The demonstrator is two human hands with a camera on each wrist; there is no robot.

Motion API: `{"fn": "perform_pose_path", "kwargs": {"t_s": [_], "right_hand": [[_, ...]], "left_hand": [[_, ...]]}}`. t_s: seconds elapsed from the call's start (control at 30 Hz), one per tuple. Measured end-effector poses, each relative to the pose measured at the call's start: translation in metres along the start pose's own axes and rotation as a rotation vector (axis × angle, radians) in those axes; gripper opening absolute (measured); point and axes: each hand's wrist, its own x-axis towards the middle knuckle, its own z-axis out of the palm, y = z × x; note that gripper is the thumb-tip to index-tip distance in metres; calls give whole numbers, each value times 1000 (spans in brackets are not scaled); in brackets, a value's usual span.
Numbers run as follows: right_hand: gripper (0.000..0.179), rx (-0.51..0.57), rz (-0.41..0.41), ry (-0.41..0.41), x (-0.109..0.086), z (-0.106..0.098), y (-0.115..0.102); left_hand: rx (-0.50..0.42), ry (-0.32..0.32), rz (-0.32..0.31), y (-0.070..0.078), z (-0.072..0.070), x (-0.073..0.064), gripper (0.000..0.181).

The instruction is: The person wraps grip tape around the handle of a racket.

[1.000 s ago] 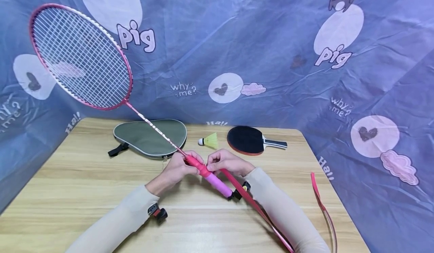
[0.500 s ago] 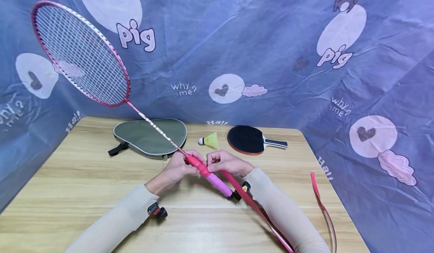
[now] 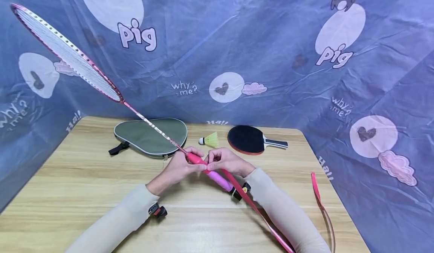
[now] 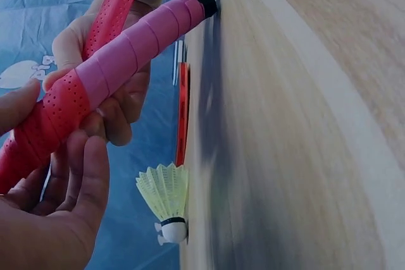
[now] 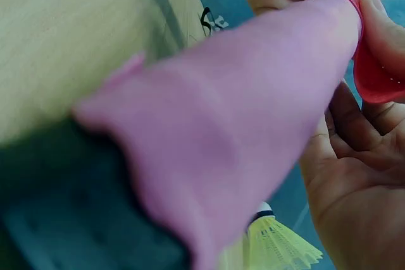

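A badminton racket slants up to the left in the head view, its strung head seen nearly edge-on. My left hand grips the upper handle, where red perforated grip tape is wound; its thumb lies along the tape. The lower handle shows a pink-purple wrap and a dark butt end. Close beside, my right hand pinches the red tape at the edge of the wound part. The tape's loose length runs from that hand down past the right forearm, out of the frame.
On the wooden table behind the hands lie a green paddle case, a yellow shuttlecock and a black table tennis bat. A thin red strip lies at the right. Patterned blue cloth hangs around the table.
The racket has rolled about its shaft, turning its head from a broad face to nearly edge-on. My left thumb has moved along the handle towards the right fingertips.
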Motion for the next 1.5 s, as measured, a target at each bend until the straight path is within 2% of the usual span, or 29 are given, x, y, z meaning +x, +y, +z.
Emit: {"fn": "perform_pose_path", "kwargs": {"t_s": [0.1,0.3,0.4,0.53,0.67,0.73,1.0,1.33,1.5], "right_hand": [[17,-48,-7,4,0,-1,-1],[16,-111,10,22,-3,-3,-6],[18,-179,16,33,-3,-5,-9],[18,-327,69,74,-4,-6,-16],[23,-405,142,81,-5,-3,-24],[23,-404,158,55,-5,-2,-28],[12,-405,134,-43,-8,-6,-34],[11,-359,169,-22,-8,-7,-29],[10,-327,141,-68,-10,-8,-30]], "left_hand": [[15,14,-19,0,0,1,38],[15,-11,-21,4,0,-1,36],[27,-17,-16,5,-1,-1,33],[33,-16,-8,4,-2,0,31],[47,-9,5,4,-4,0,30],[48,-13,8,4,-4,1,31],[8,-35,14,2,-3,0,32],[15,-50,21,3,-4,-2,30],[-12,-90,28,5,-5,-2,29]]}}
